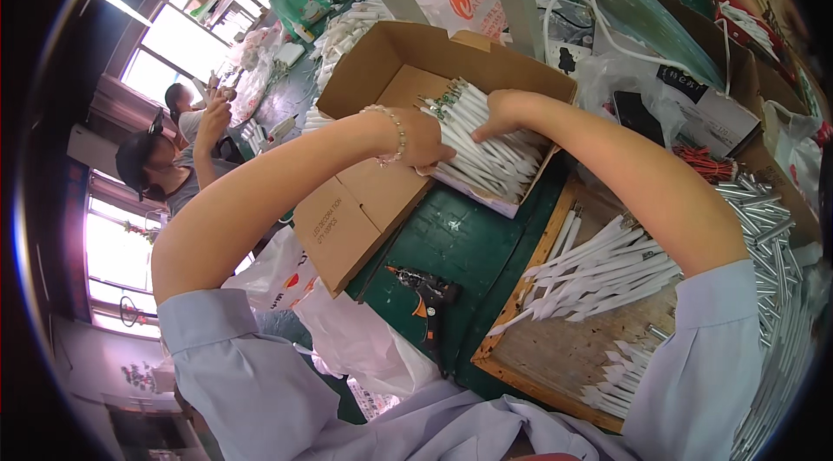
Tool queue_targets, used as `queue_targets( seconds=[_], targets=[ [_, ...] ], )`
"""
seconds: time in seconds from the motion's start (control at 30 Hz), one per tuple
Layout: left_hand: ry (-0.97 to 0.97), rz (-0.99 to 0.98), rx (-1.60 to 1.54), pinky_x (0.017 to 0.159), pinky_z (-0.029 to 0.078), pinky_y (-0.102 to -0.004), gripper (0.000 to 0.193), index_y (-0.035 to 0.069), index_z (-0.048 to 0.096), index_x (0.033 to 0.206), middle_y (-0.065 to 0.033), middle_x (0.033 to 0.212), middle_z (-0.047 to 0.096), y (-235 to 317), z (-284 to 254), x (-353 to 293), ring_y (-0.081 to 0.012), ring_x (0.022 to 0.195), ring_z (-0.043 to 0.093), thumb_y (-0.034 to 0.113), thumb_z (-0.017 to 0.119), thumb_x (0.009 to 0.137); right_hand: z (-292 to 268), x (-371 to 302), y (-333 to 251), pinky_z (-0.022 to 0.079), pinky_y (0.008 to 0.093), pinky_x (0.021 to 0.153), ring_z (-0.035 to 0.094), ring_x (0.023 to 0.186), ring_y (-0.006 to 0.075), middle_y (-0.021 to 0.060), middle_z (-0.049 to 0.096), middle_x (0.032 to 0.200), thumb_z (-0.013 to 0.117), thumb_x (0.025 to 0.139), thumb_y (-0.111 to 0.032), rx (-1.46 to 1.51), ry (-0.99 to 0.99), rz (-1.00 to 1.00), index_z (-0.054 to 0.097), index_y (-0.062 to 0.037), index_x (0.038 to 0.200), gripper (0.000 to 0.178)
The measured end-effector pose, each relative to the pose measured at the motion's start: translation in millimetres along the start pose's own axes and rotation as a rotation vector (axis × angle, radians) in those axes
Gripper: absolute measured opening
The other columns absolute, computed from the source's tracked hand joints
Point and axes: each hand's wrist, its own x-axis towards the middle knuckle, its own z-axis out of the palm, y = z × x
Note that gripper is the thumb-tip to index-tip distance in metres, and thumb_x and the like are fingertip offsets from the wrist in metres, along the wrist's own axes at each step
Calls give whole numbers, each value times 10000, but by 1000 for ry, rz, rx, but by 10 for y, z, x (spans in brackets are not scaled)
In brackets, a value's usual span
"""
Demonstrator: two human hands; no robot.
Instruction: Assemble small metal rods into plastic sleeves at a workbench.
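So the pile of white sticks (499, 168) is sitting in the right-hand part of an open cardboard box (357, 79), lying slantwise, metallic-looking ends toward the back and pointy white ends toward the front. Both hands are in there with it. The left hand (418, 138) comes in from the left, back of the hand up, fingers partly bent with the tips against the near-left side of the pile; can't tell if it's actually gripping any. The right hand (505, 114) reaches over from the other side, thumb angled down onto the sticks, the other fingers mostly hidden, so no clue how far they're closed or if they've got hold of anything. Elbows are out wide, forearms arching inward, beaded bracelet (400, 136) on the left wrist.

Box flap (351, 222) hangs toward the person, black-and-orange hand tool (429, 298) on the green table (451, 220) just beside it. To the right there's a wood-edged board (542, 353) with more white pieces (599, 274), then a heap of silver tubes (768, 231) past the right arm.
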Motion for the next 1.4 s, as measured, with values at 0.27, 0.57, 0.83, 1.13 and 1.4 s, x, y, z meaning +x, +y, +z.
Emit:
queue_targets(
  seconds=[0.27, 0.57, 0.83, 1.13, 1.4],
  targets=[
    [-278, -32, 78, 584, 465, -412, 460, 83, 621, 681, -73, 675, 572, 82, 71, 388, -220, 614, 547, 436, 434, 909, -11, 3, 27, 459, 366, 939, 601, 1087, 342, 284, 590, 1187, 676, 710, -619, 22, -56, -35, 581, 146, 1134, 880],
    [-348, 11, -92, 703, 473, -357, 423, 71, 663, 937, -92, 757, 603, 120, 72, 207, -185, 720, 591, 428, 438, 919, 61, 87, -11, 284, 366, 1091, 421, 1303, 326, 207, 430, 1416, 395, 847, -730, 164, -99, -41, 481, 14, 1332, 893],
    [-290, -110, 61, 626, 440, -317, 457, 79, 663, 816, -49, 671, 588, 309, -28, 211, -162, 671, 583, 477, 458, 910, -33, -60, 41, 343, 527, 1033, 365, 1341, 328, 181, 317, 1492, 602, 736, -733, 379, -235, 12, 189, -112, 1503, 1070],
    [-358, -113, -49, 699, 439, -335, 453, 77, 674, 832, -47, 706, 604, 144, -5, 320, -180, 676, 569, 473, 467, 911, 30, 45, 22, 347, 509, 1040, 380, 1329, 312, 177, 330, 1482, 629, 731, -714, 407, -203, 23, 168, -124, 1507, 1078],
    [-446, -75, -170, 758, 421, -386, 295, 87, 641, 1047, -65, 882, 589, 124, -26, 190, -188, 866, 532, 279, 488, 885, -16, -41, -58, 340, 539, 1030, 378, 1332, 305, 137, 333, 1490, 604, 758, -709, 501, -251, 48, 192, -174, 1505, 1007]
  ],
)
